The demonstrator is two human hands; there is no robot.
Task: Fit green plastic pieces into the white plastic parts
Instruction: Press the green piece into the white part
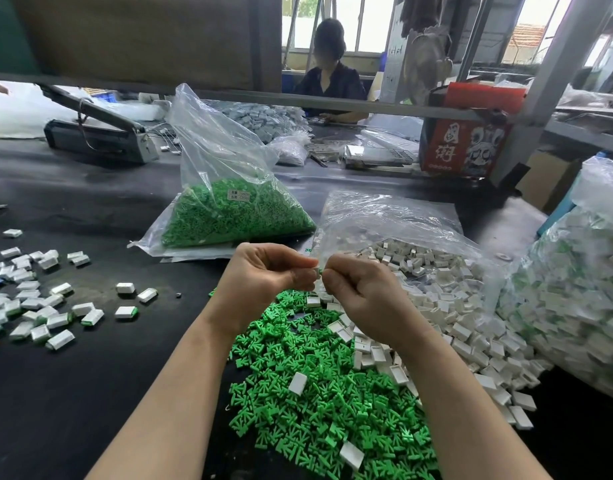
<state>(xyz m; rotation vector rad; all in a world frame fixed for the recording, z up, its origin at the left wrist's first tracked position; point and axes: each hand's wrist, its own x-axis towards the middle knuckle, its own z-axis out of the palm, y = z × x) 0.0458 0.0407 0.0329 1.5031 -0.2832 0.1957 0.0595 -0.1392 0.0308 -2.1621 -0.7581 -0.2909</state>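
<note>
My left hand (268, 273) and my right hand (355, 289) meet fingertip to fingertip above the table. Between them they pinch a small green piece (320, 270) together with a white part that the fingers mostly hide. Below my hands lies a heap of loose green pieces (308, 386) with a few white parts on top. A spill of white parts (447, 306) spreads to the right out of an open clear bag (384, 216).
Fitted white-and-green parts (38, 306) lie scattered on the black table (90, 393) at the left. A bag of green pieces (229, 209) stands behind my hands, and a full bag (575, 299) sits at the right. A person sits across the table, beside a red box (467, 133).
</note>
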